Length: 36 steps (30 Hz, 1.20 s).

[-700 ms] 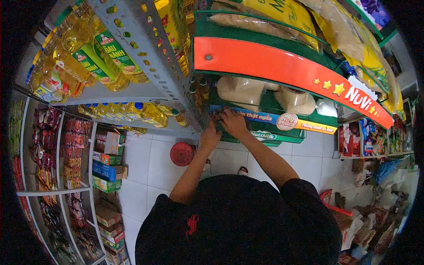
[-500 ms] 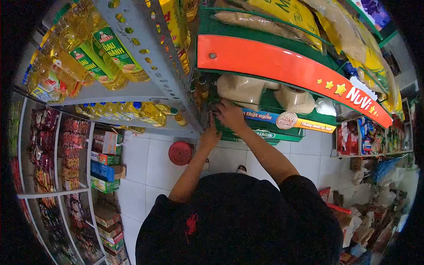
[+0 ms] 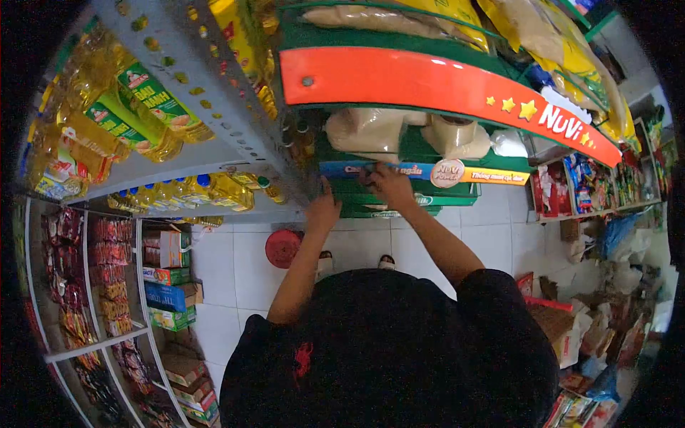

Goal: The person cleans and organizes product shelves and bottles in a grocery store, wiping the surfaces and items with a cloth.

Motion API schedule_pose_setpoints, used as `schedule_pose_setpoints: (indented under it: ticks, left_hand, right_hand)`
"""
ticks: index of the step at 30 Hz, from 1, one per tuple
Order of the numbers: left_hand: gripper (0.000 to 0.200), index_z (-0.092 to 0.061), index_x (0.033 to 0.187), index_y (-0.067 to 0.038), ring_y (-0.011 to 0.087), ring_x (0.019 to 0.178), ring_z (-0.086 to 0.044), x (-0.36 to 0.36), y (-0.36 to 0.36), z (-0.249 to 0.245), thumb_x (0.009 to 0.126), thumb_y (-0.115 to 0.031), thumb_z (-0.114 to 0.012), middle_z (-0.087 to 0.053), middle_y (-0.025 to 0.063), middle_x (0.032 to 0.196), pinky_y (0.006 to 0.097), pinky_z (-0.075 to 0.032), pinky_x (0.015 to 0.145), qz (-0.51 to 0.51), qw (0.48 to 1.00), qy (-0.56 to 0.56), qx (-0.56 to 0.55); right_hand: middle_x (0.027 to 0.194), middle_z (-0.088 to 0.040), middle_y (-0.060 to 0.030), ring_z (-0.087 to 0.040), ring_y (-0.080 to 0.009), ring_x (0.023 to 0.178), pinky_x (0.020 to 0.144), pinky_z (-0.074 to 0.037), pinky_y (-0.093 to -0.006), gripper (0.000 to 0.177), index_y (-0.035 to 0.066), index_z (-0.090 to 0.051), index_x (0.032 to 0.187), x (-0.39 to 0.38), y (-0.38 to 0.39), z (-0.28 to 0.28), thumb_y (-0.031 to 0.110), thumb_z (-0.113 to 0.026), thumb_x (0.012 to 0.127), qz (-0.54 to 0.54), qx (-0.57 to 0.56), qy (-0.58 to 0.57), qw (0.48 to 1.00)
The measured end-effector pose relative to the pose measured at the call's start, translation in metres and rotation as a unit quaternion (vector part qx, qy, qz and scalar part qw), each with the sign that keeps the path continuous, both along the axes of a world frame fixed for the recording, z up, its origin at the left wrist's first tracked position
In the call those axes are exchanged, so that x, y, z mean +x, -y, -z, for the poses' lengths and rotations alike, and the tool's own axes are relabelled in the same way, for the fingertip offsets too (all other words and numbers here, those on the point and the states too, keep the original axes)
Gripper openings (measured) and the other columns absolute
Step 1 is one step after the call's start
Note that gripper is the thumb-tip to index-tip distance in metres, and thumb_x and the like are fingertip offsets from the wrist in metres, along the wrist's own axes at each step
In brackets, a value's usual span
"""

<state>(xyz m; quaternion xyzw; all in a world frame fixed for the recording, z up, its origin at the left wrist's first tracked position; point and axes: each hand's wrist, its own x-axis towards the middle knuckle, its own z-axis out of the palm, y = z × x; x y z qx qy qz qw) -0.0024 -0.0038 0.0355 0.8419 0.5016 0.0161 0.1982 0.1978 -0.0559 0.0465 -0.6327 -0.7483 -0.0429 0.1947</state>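
A blue and yellow label strip (image 3: 492, 176) with a round NuVi badge runs along the front edge of a green shelf. My right hand (image 3: 391, 190) is at the blue part, its fingers curled at the edge; a small dark thing shows at the fingertips, too blurred to name. My left hand (image 3: 323, 210) is by the strip's left end, close to the grey metal post (image 3: 267, 143), with its fingers stretched upward. Just above the strip, bags of pale brown contents (image 3: 367, 133) stand on the shelf. A red NuVi header board (image 3: 421, 85) curves above them.
Bottles of yellow oil (image 3: 135, 118) fill the grey shelves at left. On the tiled floor stands a red round stool or basket (image 3: 283, 249). Cartons (image 3: 168, 296) are stacked at lower left, beside racks of hanging packets (image 3: 68, 242). Boxes and bags (image 3: 571, 321) crowd the right side.
My right hand has moved rightward along the strip, away from my left hand, uncovering the strip's blue left part. My left hand stays near the post. The view has shifted slightly.
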Motion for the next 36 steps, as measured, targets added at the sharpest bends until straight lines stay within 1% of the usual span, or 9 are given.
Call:
schedule_pose_setpoints:
  ticks: [6, 8, 14, 17, 20, 24, 25, 31, 36]
  left_hand:
    - [0.063, -0.027, 0.127, 0.001, 0.0321, 0.087, -0.056, 0.012, 0.006, -0.012, 0.076, -0.022, -0.054, -0.056, 0.0216, 0.094, 0.0425, -0.045, 0.073, -0.074, 0.997, 0.022, 0.023]
    - [0.051, -0.038, 0.119, 0.0, 0.032, 0.101, -0.048, 0.019, 0.009, -0.009, 0.075, -0.017, -0.057, -0.048, 0.0222, 0.108, 0.0423, -0.039, 0.084, -0.028, 0.977, 0.15, 0.146]
    - [0.041, -0.045, 0.11, 0.001, 0.0355, 0.105, -0.043, 0.073, 0.021, -0.021, 0.073, -0.013, -0.057, -0.046, 0.0206, 0.112, 0.0424, -0.035, 0.09, 0.144, 0.966, 0.215, 0.027]
    - [0.042, -0.045, 0.11, 0.001, 0.0355, 0.106, -0.042, 0.105, 0.026, -0.006, 0.072, -0.011, -0.057, -0.046, 0.0197, 0.111, 0.0418, -0.034, 0.092, 0.191, 0.936, 0.238, 0.174]
    - [0.045, -0.043, 0.113, 0.001, 0.0353, 0.11, -0.041, 0.128, 0.035, -0.015, 0.071, -0.01, -0.057, -0.045, 0.0197, 0.114, 0.0416, -0.033, 0.093, 0.225, 0.939, 0.223, 0.137]
    - [0.051, -0.041, 0.117, 0.0, 0.0352, 0.112, -0.039, 0.155, 0.043, -0.02, 0.07, -0.009, -0.057, -0.043, 0.0195, 0.116, 0.0418, -0.031, 0.095, 0.275, 0.933, 0.209, 0.101]
    - [0.053, -0.039, 0.119, -0.002, 0.0356, 0.114, -0.036, 0.161, 0.044, -0.017, 0.071, -0.011, -0.057, -0.041, 0.0196, 0.119, 0.0429, -0.029, 0.097, 0.275, 0.936, 0.193, 0.104]
    - [0.058, -0.036, 0.121, -0.004, 0.0365, 0.114, -0.035, 0.183, 0.049, -0.007, 0.069, -0.012, -0.059, -0.04, 0.0193, 0.12, 0.0441, -0.026, 0.099, 0.28, 0.944, 0.129, 0.119]
    - [0.047, -0.046, 0.11, -0.001, 0.0321, 0.1, -0.045, 0.186, 0.052, -0.011, 0.065, -0.004, -0.056, -0.047, 0.0158, 0.102, 0.042, -0.031, 0.096, 0.281, 0.93, 0.171, 0.162]
  right_hand:
    - [0.096, -0.053, -0.0102, -0.056, -0.028, 0.078, 0.059, -0.048, -0.0379, 0.028, 0.011, -0.053, 0.085, 0.062, 0.041, 0.001, 0.023, -0.064, 0.062, 0.107, 0.031, -0.018, 0.994]
    - [0.099, -0.053, -0.0127, -0.057, -0.0298, 0.079, 0.061, -0.048, -0.0387, 0.026, 0.011, -0.053, 0.085, 0.08, 0.052, -0.001, 0.022, -0.063, 0.063, 0.182, -0.01, -0.033, 0.983]
    - [0.096, -0.054, -0.0114, -0.056, -0.0306, 0.079, 0.062, -0.047, -0.0405, 0.029, 0.008, -0.053, 0.09, 0.127, 0.076, -0.02, 0.022, -0.061, 0.066, 0.294, 0.123, -0.138, 0.938]
    - [0.092, -0.054, -0.0113, -0.055, -0.0318, 0.079, 0.065, -0.046, -0.0394, 0.029, 0.008, -0.052, 0.091, 0.136, 0.084, 0.003, 0.02, -0.063, 0.066, 0.35, 0.202, -0.188, 0.895]
    - [0.088, -0.054, -0.0123, -0.055, -0.0317, 0.079, 0.066, -0.045, -0.0392, 0.036, 0.01, -0.052, 0.099, 0.129, 0.088, 0.013, 0.016, -0.064, 0.065, 0.413, 0.167, -0.235, 0.864]
    - [0.088, -0.054, -0.0123, -0.055, -0.0333, 0.075, 0.062, -0.046, -0.0411, 0.034, 0.011, -0.05, 0.101, 0.102, 0.087, 0.011, 0.025, -0.059, 0.071, 0.415, 0.159, -0.269, 0.854]
    - [0.089, -0.054, -0.0079, -0.055, -0.0305, 0.079, 0.066, -0.046, -0.038, 0.036, 0.012, -0.052, 0.1, 0.1, 0.085, 0.016, 0.013, -0.06, 0.066, 0.401, 0.114, -0.284, 0.863]
    - [0.091, -0.055, -0.0098, -0.057, -0.0312, 0.076, 0.062, -0.047, -0.0391, 0.026, 0.013, -0.054, 0.093, 0.104, 0.088, 0.002, 0.018, -0.057, 0.068, 0.275, 0.02, -0.164, 0.947]
    - [0.089, -0.055, -0.0091, -0.057, -0.0308, 0.075, 0.061, -0.047, -0.0395, 0.026, 0.014, -0.052, 0.094, 0.167, 0.113, -0.021, 0.018, -0.057, 0.069, 0.301, 0.104, -0.268, 0.909]
